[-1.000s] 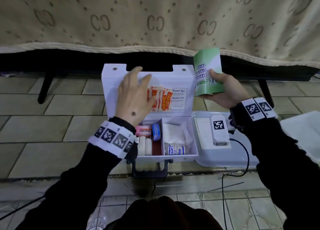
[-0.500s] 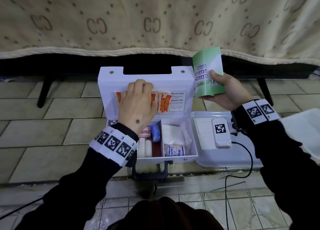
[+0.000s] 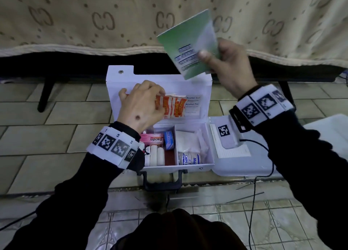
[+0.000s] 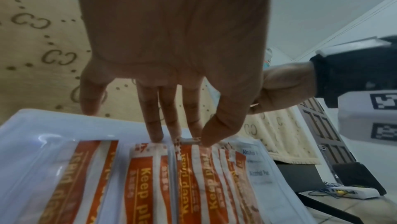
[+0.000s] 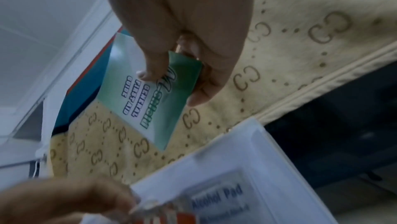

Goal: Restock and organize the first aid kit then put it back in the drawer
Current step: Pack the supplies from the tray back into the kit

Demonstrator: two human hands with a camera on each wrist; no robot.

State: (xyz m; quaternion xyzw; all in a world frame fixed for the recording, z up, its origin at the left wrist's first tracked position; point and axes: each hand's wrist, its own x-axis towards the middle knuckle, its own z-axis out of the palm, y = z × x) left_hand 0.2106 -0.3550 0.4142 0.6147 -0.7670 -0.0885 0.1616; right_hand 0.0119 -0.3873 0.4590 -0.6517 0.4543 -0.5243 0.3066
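The white first aid kit [image 3: 195, 167] lies open on the tiled floor with its lid [image 3: 169, 84] standing upright. Orange-and-white plaster packets [image 3: 173, 107] [image 4: 193, 176] sit in a clear pocket inside the lid. My left hand [image 3: 143, 102] [image 4: 189, 136] pinches the top edge of those packets between thumb and fingers. My right hand [image 3: 226, 65] [image 5: 171, 81] holds a green first aid guide booklet [image 3: 190, 46] [image 5: 148, 98], tilted, above the lid's right corner. The tray holds a pink Bacidin box [image 3: 152, 139], white rolls [image 3: 156, 155], gauze [image 3: 188, 142] and a crepe bandage [image 3: 188, 158].
A clear plastic lid [image 3: 243, 167] with a tagged white device [image 3: 226, 134] and a black cable [image 3: 263, 167] lies right of the kit. A patterned beige bedspread [image 3: 94, 20] hangs over the dark gap under the bed behind. Another white container [image 3: 331, 129] sits at the far right.
My right hand has risen and tipped the booklet over the lid's right corner. My left hand went from flat against the lid to pinching the plaster packets' top edge.
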